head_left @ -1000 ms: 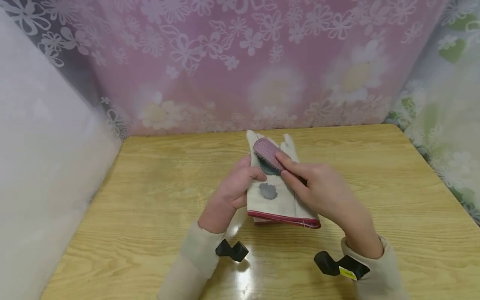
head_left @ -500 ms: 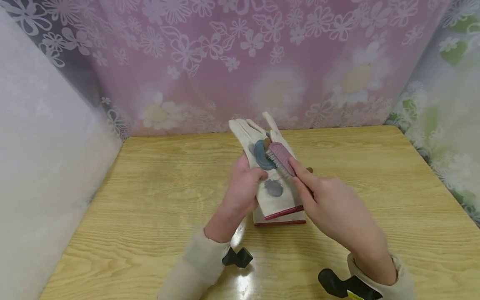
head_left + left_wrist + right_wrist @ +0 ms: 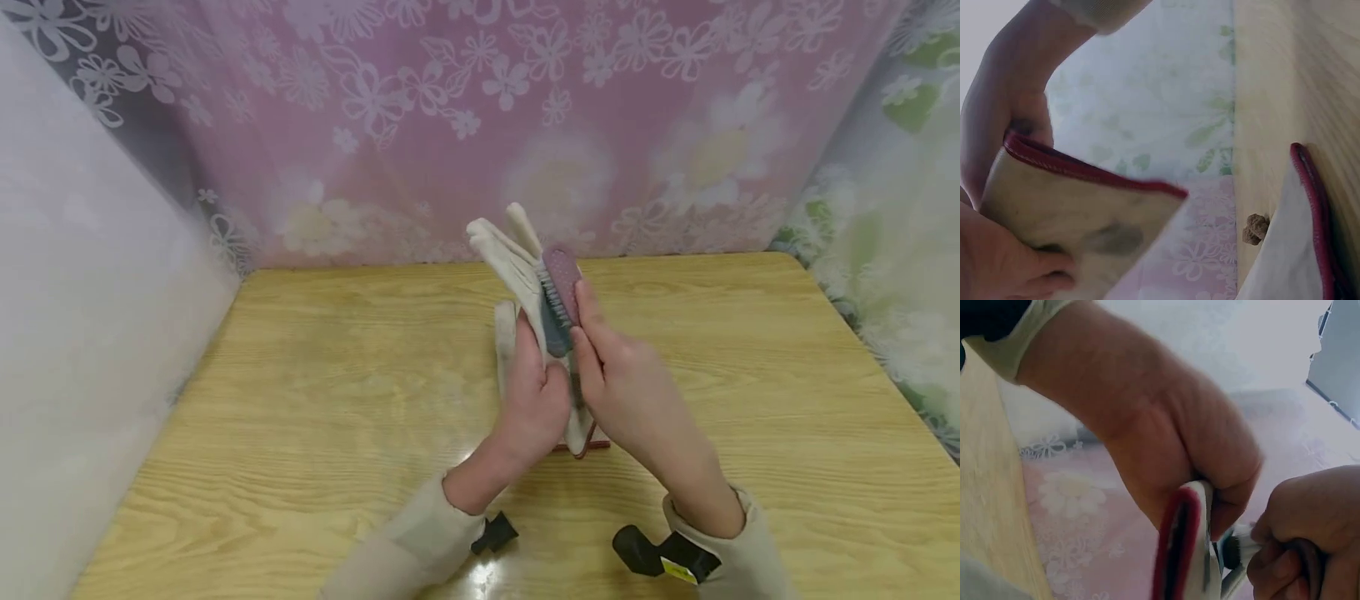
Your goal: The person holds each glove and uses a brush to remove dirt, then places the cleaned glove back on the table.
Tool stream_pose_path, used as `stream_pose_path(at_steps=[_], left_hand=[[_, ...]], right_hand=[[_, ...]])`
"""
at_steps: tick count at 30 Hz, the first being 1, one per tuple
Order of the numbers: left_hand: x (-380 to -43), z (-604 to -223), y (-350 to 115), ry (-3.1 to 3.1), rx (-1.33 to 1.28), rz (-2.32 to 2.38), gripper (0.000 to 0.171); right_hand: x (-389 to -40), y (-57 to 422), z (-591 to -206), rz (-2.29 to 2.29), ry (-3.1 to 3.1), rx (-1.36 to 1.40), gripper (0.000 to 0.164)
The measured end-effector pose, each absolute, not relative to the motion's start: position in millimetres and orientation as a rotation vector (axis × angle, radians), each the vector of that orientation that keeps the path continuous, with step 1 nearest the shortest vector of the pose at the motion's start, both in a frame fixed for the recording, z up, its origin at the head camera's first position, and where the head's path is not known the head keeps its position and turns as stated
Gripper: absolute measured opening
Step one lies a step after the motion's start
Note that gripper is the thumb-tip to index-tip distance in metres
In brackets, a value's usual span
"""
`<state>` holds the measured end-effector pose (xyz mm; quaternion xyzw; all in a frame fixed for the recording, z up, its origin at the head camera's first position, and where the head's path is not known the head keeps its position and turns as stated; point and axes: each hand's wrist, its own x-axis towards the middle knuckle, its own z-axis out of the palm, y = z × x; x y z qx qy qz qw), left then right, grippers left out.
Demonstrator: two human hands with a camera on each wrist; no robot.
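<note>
My left hand (image 3: 534, 408) grips a cream cloth work glove (image 3: 513, 267), raised above the table and turned nearly edge-on. A pink-backed scrub brush (image 3: 561, 279) is held in my right hand (image 3: 633, 383), its pale bristles against the blue-grey patch (image 3: 555, 333) on the glove. In the left wrist view, the raised glove (image 3: 1066, 200) shows its red-trimmed cuff and a dark grey smudge (image 3: 1113, 239). The second glove (image 3: 1294, 244) lies on the table below, mostly hidden by my hands in the head view. The right wrist view shows the cuff edge-on beside the bristles (image 3: 1246, 547).
A small brown lump (image 3: 1255, 229) sits on the table beside the second glove. The wood-grain table (image 3: 300, 400) ends at a pink flowered backdrop (image 3: 420, 167), with a pale sheet (image 3: 97, 292) on the left and a flowered one on the right.
My left hand has lifted the top glove off the other one, tilting it from face-up to nearly edge-on. My right hand has moved with it, keeping the brush at the blue-grey patch.
</note>
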<state>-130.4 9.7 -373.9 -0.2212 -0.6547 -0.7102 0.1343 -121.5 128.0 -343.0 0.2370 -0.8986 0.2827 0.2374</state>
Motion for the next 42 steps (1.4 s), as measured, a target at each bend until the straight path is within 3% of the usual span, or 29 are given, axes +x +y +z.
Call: stream_pose_path(at_steps=[7,22,35,38,42], left_hand=[[-146,-363,-12,-1.676,-0.593,-2.225,0.074],[-142,-351,-19,-1.245,-0.592,-2.639,0.080],[-142,-352,-18,-1.335,-0.257,-2.945,0.077],[-143,-352,-20,-1.337,-0.219,-2.953,0.076],[-143,-353,-20,-1.387,-0.239,-2.914,0.078]], right_hand=[[-102,124,-339,0.666,-2.592,0.798,0.052],[-84,144,-319,0.905,-2.798,0.741,0.051],[-114,180,-322,1.736,-2.636,0.978,0.044],[-114,187,-319,1.765,-2.567,1.010,0.044],[-110,178,-315,1.481,-2.621,0.822,0.046]])
